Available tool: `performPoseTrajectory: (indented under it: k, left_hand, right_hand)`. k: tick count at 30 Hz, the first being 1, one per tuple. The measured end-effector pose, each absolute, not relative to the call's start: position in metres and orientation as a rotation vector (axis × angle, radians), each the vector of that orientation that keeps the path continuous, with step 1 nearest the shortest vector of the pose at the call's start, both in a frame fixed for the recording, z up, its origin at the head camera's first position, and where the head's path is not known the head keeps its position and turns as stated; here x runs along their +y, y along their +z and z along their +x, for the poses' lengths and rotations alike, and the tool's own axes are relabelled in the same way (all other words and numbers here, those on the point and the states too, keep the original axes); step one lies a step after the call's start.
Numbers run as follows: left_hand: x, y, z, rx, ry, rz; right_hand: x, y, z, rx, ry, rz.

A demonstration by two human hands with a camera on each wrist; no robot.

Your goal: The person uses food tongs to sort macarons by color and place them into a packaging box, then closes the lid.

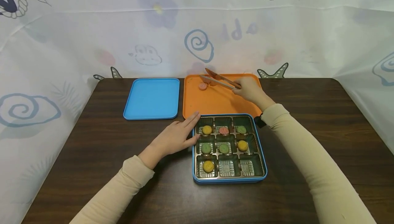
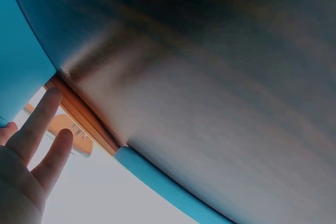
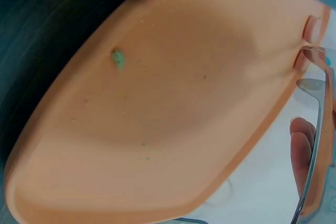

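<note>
My right hand [image 1: 250,89] grips a pair of tongs [image 1: 223,81] above the orange tray [image 1: 221,104]. The tips of the tongs [image 3: 318,93] are spread near two pink cookies at the tray's far left; one pink cookie [image 1: 202,86] shows plainly, the other is partly behind the tongs. With fingers extended, my left hand [image 1: 172,138] rests against the left rim of a blue box [image 1: 229,180] holding a divided insert. Round cookies sit singly in its compartments: a yellow cookie [image 1: 207,130], a pink cookie [image 1: 223,130] and a green cookie [image 1: 241,129] across the back, others nearer.
A blue tray [image 1: 152,99] lies left of the orange one on the dark wooden table [image 1: 307,114]. Behind the table hangs a printed white cloth [image 1: 123,29]. A green crumb [image 3: 118,59] lies on the orange tray.
</note>
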State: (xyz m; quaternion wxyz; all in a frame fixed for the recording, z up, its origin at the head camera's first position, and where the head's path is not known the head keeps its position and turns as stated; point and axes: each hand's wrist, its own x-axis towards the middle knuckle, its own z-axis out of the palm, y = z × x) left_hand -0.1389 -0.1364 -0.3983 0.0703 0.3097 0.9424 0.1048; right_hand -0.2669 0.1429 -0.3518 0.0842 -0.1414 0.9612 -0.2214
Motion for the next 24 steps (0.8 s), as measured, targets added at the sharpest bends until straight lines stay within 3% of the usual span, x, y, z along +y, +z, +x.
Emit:
performPoseTrajectory:
  k: [24]
  left_hand:
    - [-0.134, -0.397, -0.141, 2.836, 0.330, 0.925]
  right_hand:
    - [0.154, -0.342, -0.268, 2.850, -0.678, -0.466]
